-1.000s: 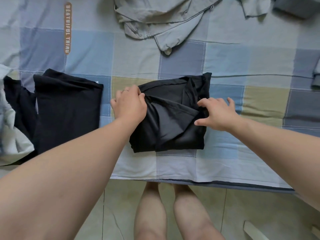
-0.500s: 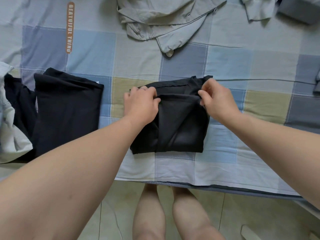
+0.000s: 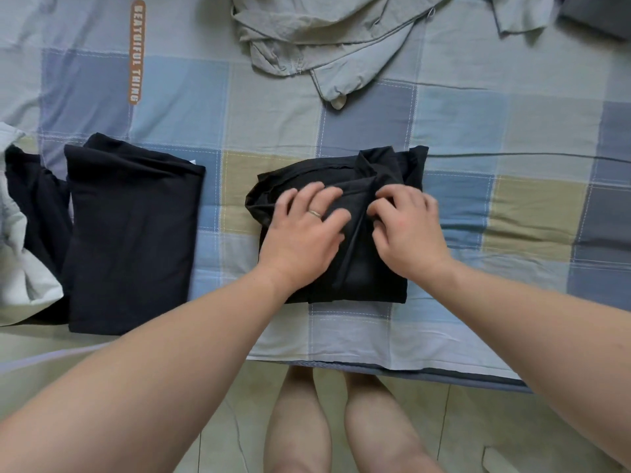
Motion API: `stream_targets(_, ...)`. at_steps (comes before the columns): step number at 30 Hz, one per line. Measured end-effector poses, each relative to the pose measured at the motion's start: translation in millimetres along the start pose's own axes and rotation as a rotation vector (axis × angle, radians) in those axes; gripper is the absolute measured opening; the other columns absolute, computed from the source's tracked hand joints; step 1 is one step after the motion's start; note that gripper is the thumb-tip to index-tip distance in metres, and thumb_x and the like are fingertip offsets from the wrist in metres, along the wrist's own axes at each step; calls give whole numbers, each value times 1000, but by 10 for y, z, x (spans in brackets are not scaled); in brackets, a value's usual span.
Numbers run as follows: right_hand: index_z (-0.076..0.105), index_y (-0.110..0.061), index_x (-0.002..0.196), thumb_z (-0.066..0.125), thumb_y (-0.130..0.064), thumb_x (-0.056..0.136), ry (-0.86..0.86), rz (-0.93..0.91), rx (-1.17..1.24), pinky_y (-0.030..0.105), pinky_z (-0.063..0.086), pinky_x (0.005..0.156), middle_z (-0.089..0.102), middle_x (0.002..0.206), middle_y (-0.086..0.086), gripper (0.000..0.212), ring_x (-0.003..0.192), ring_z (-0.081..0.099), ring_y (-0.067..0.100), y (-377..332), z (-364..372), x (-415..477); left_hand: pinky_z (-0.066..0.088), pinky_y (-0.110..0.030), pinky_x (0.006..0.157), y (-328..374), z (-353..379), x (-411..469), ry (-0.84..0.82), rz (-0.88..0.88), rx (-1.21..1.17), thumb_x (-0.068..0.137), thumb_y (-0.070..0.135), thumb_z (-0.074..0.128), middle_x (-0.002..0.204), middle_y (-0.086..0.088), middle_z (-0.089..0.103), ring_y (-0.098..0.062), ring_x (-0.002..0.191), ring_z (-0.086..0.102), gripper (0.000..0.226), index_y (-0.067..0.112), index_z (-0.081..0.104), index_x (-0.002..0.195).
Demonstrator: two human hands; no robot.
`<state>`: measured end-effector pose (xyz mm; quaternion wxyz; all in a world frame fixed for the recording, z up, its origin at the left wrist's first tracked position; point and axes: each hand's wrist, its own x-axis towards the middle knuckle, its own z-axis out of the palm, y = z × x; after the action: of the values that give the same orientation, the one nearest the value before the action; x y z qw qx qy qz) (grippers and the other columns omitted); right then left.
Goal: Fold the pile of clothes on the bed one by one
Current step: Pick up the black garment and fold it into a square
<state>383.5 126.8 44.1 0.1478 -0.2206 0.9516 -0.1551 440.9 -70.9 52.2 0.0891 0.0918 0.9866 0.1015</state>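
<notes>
A black garment (image 3: 367,273), folded into a small rough square, lies on the checked bed sheet (image 3: 512,216) near the bed's front edge. My left hand (image 3: 304,230) rests on its left half with the fingers spread flat, a ring on one finger. My right hand (image 3: 409,233) sits on its right half with curled fingers, pinching a fold of the black fabric at the middle. The garment's far edge is bunched and uneven. An unfolded grey-green garment (image 3: 324,35) lies crumpled at the far side of the bed.
A folded black garment (image 3: 129,233) lies to the left, with another dark piece (image 3: 30,199) and a pale cloth (image 3: 20,268) beside it. More grey-green fabric (image 3: 519,11) and a dark grey item (image 3: 597,11) sit far right. The bed edge (image 3: 375,365) runs in front of my legs.
Both hands came off the garment's far corners onto its top. The left hand went from gripping the edge to lying flat; the right hand now pinches a central fold.
</notes>
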Motion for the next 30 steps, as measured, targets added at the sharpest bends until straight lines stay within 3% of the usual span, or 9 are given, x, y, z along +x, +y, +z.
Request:
stream_targets(3, 47, -28, 144, 53, -24, 93, -272, -15, -61, 52, 23, 114, 31, 162, -2, 52, 150, 24, 28, 49, 78, -7, 18, -57, 118, -78, 99, -51, -211, -142, 40, 92, 51, 59, 161, -1, 34, -32, 149, 26, 49, 37, 52, 139)
stream_targets(6, 14, -39, 158, 49, -39, 98, -412, 57, -84, 55, 15, 121, -1, 169, -11, 70, 155, 4, 22, 96, 64, 80, 8, -58, 120, -210, 120, -42, -298, -481, -20, 98, 57, 44, 168, 1, 14, -32, 153, 10, 62, 40, 24, 155)
stream_targets(11, 10, -25, 161, 61, -47, 94, -335, 664, 327, 50, 22, 118, 5, 167, 0, 87, 149, 19, 35, 204, -26, 113, 15, -52, 122, -257, 66, -206, -161, -885, -237, 93, 58, 58, 168, -4, 6, -32, 153, 11, 83, 27, 18, 158)
stream_targets(15, 21, -18, 153, 77, -48, 82, -75, 1022, 701, 43, 38, 110, 23, 156, 6, 95, 134, 40, 30, 187, -47, 131, 37, -32, 108, -135, 51, -219, 98, -1297, -1061, 76, 52, 83, 149, -1, 41, -21, 133, 47, 99, 18, 26, 150)
stream_targets(17, 28, -16, 146, 81, -53, 76, -120, 1159, 826, 45, 44, 106, 38, 149, 6, 95, 126, 48, 30, 215, 8, 126, 41, -31, 102, -94, 63, -230, 57, -1315, -1167, 71, 50, 87, 130, 5, 52, -17, 118, 53, 92, 18, 34, 139)
stream_targets(21, 51, -17, 134, 92, -53, 55, -353, 1021, 909, 42, 51, 99, 61, 128, -1, 96, 113, 61, 23, 244, 84, 68, 46, -30, 87, -158, 200, -234, -154, -1173, -1121, 71, 41, 89, 102, 9, 64, -16, 100, 60, 50, 22, 58, 105)
stream_targets(24, 57, -18, 126, 94, -47, 30, -498, 1013, 977, 44, 52, 100, 67, 122, 0, 107, 109, 66, 24, 289, 133, -2, 47, -39, 98, -194, 188, -230, -242, -1197, -1228, 71, 44, 88, 121, 2, 65, -25, 113, 59, 69, 17, 59, 128)
stream_targets(27, 59, -13, 125, 92, -27, 44, -469, 1040, 1129, 43, 55, 96, 71, 118, 6, 90, 104, 70, 27, 130, -68, -112, 44, -43, 104, -171, 63, -345, -256, -1224, -1323, 78, 41, 84, 131, 1, 60, -28, 118, 56, 74, 18, 52, 140)
stream_targets(30, 62, -12, 115, 78, -7, 79, -444, 1003, 1186, 37, 57, 83, 73, 110, 9, 40, 97, 71, 27, -137, -519, -297, 49, -47, 104, -110, -317, -584, -307, -1242, -1429, 80, 39, 83, 128, -1, 65, -28, 114, 62, 64, 19, 58, 135)
